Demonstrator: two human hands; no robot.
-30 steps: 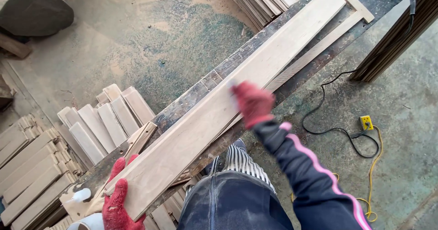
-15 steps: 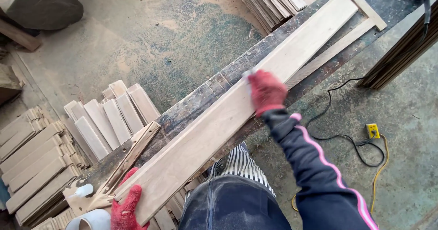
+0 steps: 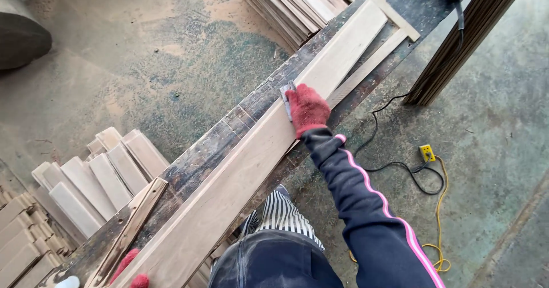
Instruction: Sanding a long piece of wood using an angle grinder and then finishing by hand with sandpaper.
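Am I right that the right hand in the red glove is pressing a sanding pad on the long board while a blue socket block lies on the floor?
Not quite: the socket block on the floor is yellow, not blue, as the head view shows. The red-gloved right hand does press a sanding pad on the long board.

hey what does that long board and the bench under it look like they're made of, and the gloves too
Long board: pale bare wood, unfinished by the look, with faint grain and a matte face.
Bench: probably old timber, dark, stained and scuffed with worn patches.
Glove on the right hand: red knitted fabric, fuzzy and soft-looking; the left hand at the near end appears to wear the same.
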